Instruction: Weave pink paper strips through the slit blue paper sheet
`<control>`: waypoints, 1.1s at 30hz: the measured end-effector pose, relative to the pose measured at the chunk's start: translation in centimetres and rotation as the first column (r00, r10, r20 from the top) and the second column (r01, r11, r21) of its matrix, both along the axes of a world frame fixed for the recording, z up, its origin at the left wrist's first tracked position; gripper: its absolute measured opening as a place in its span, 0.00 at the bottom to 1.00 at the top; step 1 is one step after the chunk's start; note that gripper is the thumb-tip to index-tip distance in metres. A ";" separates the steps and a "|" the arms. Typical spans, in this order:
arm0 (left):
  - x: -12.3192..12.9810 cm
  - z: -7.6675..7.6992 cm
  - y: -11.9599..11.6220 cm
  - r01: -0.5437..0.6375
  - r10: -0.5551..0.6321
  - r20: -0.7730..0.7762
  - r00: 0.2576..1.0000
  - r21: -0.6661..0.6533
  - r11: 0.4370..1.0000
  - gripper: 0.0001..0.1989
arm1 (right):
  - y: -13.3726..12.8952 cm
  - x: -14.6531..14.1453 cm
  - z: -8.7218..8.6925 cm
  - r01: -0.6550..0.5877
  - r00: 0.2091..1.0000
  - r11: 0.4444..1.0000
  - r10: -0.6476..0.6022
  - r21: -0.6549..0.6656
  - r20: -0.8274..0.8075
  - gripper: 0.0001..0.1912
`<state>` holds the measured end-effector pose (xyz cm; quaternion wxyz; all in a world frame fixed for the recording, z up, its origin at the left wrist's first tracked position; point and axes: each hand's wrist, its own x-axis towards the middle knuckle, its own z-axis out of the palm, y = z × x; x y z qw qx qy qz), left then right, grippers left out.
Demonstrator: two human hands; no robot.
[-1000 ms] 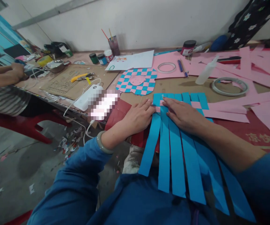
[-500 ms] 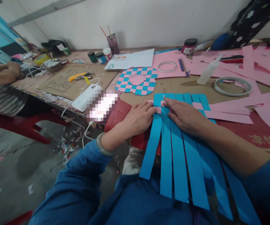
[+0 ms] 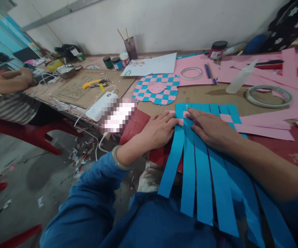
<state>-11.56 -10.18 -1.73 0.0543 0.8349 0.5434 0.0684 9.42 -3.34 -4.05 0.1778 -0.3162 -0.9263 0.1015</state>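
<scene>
A sheet of blue paper (image 3: 202,182) is cut into several long strips that hang over the table's front edge towards my lap. Pink paper strips (image 3: 266,132) pass over and under the blue ones near the uncut top and stick out to the right. My left hand (image 3: 159,129) lies on the left end of the weave, fingers stretched out over the pink ends. Palm down, my right hand (image 3: 212,131) rests across the woven part with its fingers extended and hides some of it. A finished blue and pink checkered piece (image 3: 145,90) lies just beyond.
Behind are tape rolls (image 3: 269,96), a squeeze bottle (image 3: 242,77), pens (image 3: 210,73) and pink paper sheets. A white power bank (image 3: 101,106) with cables sits left, near yellow-handled pliers (image 3: 92,83). Another person's arms (image 3: 14,81) rest at the far left.
The whole view has shifted, so things appear slightly farther right. Both hands keep their places on the woven paper, with no clear movement of the strips.
</scene>
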 end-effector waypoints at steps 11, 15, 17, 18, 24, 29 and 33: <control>0.1 0.2 0.0 -0.010 0.010 -0.019 1.000 -0.003 1.000 0.16 | -0.2 -0.2 0.3 0.006 1.000 1.000 -0.006 -0.004 0.001 0.30; 0.2 0.3 0.0 -0.016 0.016 -0.016 1.000 -0.015 1.000 0.16 | -0.2 -0.2 0.3 0.005 1.000 1.000 -0.005 -0.005 0.004 0.30; 0.2 0.3 0.0 -0.018 0.018 -0.015 1.000 -0.019 1.000 0.17 | -0.2 -0.2 0.3 0.010 1.000 1.000 -0.010 -0.010 0.007 0.30; 0.1 0.3 0.0 -0.018 0.018 -0.015 1.000 -0.019 1.000 0.16 | -0.2 -0.2 0.3 0.011 1.000 1.000 -0.011 -0.012 0.005 0.30; 0.1 0.3 0.1 -0.006 0.006 -0.030 1.000 0.004 1.000 0.16 | -0.2 -0.1 0.2 0.002 1.000 1.000 -0.002 -0.013 -0.015 0.30; 0.3 1.0 0.5 0.001 -0.002 -0.066 0.998 -0.020 1.000 0.16 | -0.2 -0.1 0.2 0.010 1.000 1.000 -0.010 -0.024 -0.018 0.30; 0.3 1.5 0.9 0.018 -0.020 -0.060 0.998 -0.030 0.999 0.16 | -0.3 -0.2 0.4 0.014 1.000 0.999 -0.015 -0.043 -0.024 0.30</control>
